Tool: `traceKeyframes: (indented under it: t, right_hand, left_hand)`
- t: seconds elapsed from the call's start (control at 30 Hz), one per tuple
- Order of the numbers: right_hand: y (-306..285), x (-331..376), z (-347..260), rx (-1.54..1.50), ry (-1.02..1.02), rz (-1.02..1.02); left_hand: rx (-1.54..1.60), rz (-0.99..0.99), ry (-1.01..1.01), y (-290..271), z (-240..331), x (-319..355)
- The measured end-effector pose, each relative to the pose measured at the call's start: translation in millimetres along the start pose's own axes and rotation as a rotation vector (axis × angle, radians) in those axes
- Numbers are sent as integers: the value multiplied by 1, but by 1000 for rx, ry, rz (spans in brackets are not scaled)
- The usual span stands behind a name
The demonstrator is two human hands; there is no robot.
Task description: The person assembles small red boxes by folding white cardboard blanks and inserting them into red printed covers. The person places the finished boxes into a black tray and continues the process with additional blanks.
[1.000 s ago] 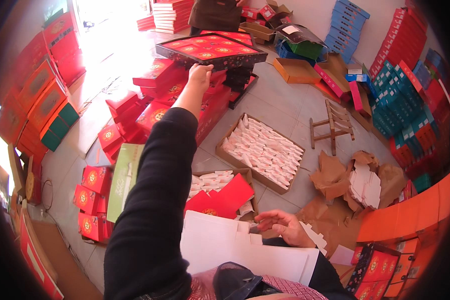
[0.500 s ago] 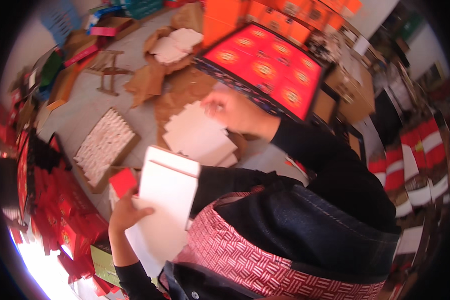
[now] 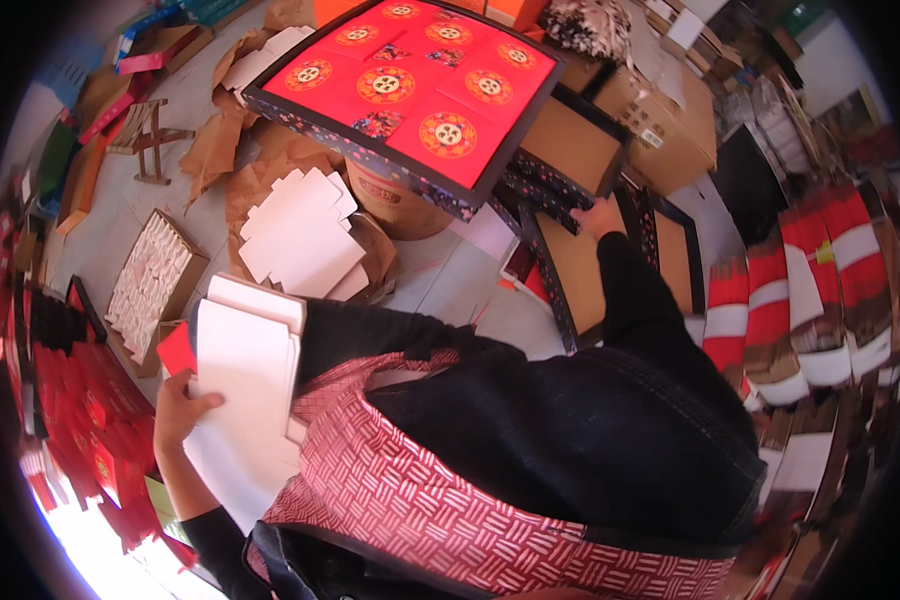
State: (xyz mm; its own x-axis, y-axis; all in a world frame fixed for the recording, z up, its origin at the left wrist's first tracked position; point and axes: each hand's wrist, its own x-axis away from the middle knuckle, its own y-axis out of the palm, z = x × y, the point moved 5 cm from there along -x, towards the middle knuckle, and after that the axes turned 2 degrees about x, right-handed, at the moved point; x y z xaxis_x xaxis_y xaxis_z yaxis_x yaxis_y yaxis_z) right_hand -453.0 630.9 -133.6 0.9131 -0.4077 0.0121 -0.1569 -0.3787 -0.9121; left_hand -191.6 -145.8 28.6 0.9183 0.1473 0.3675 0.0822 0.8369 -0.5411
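Note:
My left hand (image 3: 182,408) is closed round the edge of a stack of flat white cardboard pieces (image 3: 245,350), thumb on top. The stack stands against my lap at the lower left. A small red piece (image 3: 176,349) shows just above the fingers; I cannot tell whether it is held too. Over at the right, my right hand (image 3: 598,217) has its fingers closed on the rim of a shallow brown-bottomed box tray (image 3: 573,262) with dark flowered sides. Other trays of that kind (image 3: 568,140) lie against it.
A large dark-rimmed box (image 3: 370,130) filled with red packets rests on a round brown container (image 3: 395,205) ahead. White cardboard blanks (image 3: 305,235) lie on brown paper. Several red boxes (image 3: 95,430) are piled at left; red-and-white bundles (image 3: 770,310) line the right. A small wooden stool (image 3: 150,140) stands far left.
My right hand has moved right, from beside the box of red packets to the tray rim. My left hand still holds the white cardboard. The whole view has shifted.

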Motion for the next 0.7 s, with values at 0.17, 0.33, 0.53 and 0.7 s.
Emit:
traceKeyframes:
  t: [0.17,0.33,0.53,0.7]
  right_hand:
    - [39,-63,-28,492,-345,9]
    - [-6,-146,127,896,-160,-290]
    - [51,-21,-31,761,-114,-292]
    - [-74,-79,21,556,-10,-279]
  left_hand:
    - [-1,91,-143,-3,-1,15]
    - [111,53,-72,34,-29,-41]
    - [7,204,-291,7,-5,40]
    - [-121,160,-134,7,6,6]
